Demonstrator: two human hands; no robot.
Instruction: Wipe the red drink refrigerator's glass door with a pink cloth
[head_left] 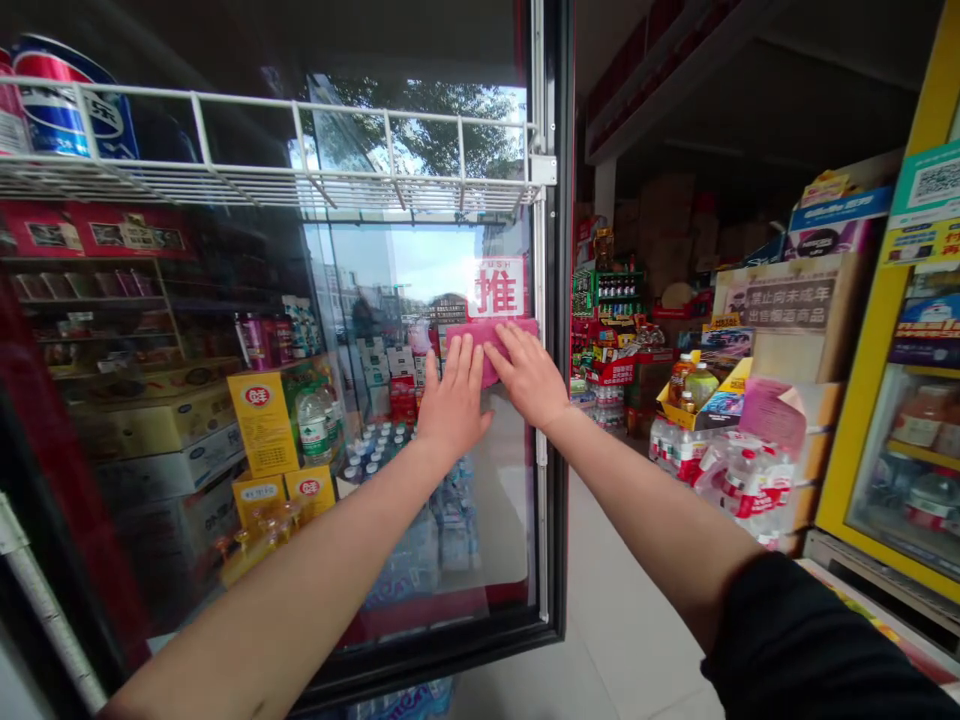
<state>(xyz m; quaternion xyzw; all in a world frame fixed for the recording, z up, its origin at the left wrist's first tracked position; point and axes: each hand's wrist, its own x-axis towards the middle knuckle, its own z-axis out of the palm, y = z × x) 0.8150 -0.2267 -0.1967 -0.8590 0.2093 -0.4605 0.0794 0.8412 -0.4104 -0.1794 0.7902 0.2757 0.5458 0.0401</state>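
My left hand (452, 398) and my right hand (529, 376) both press flat on a pink cloth (491, 340) against the glass of an open fridge door (420, 520). The fingers of each hand are stretched out and lie side by side, pointing up. The cloth sits just below a red-and-white sticker (496, 287) on the glass, close to the door's right edge. Most of the cloth is covered by my hands.
A white wire rack (300, 180) on the door's inside holds a blue can (56, 100) at the top left. Bottled drinks (720, 465) and cartons stand on the shop floor to the right, beside a yellow-framed cooler (870, 400). Shelves show in the glass.
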